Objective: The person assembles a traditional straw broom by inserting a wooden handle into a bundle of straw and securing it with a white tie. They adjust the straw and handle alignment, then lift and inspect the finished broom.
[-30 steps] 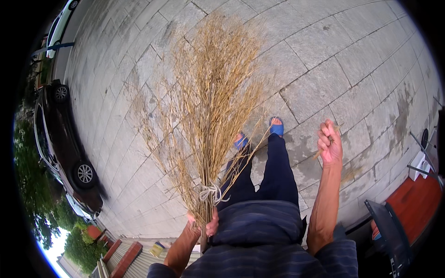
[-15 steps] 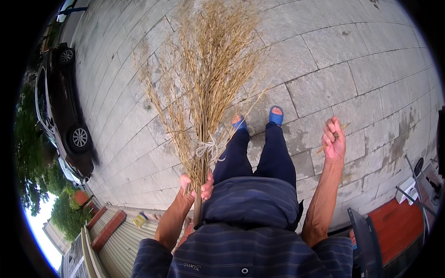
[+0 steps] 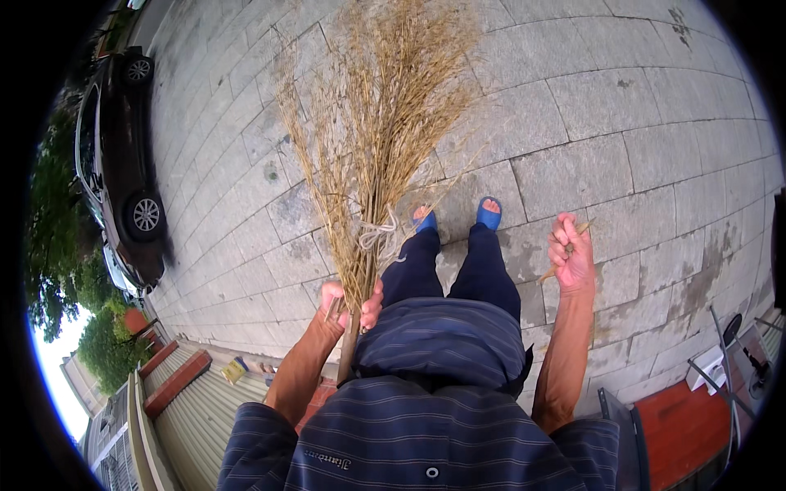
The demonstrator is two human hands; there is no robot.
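Observation:
A broom of dry, straw-coloured twigs (image 3: pixel 393 123) points away from me, its brush fanned out above the paving. Around its neck a pale cord (image 3: pixel 377 233) is tied in a loose bow with dangling ends. My left hand (image 3: pixel 350 307) is closed round the lower stalks just below the cord, and the wooden handle (image 3: pixel 348 356) runs down against my shirt. Off to the right, my right hand (image 3: pixel 571 254) is curled with the fingers bent in. A short dry stalk (image 3: pixel 547 276) sticks out on both sides of that fist.
Grey stone paving (image 3: pixel 589 172) surrounds my blue slippers (image 3: pixel 490 213). A dark car (image 3: pixel 123 155) is parked on the left. At lower right stand a red board (image 3: pixel 679 434) and some metal-framed items. A ribbed pale surface (image 3: pixel 213 417) and a yellow packet (image 3: pixel 234 371) lie at lower left.
The view has shifted a little, so the car and paving sit differently. My right hand appears slightly further left and lower. Both hands keep their grips.

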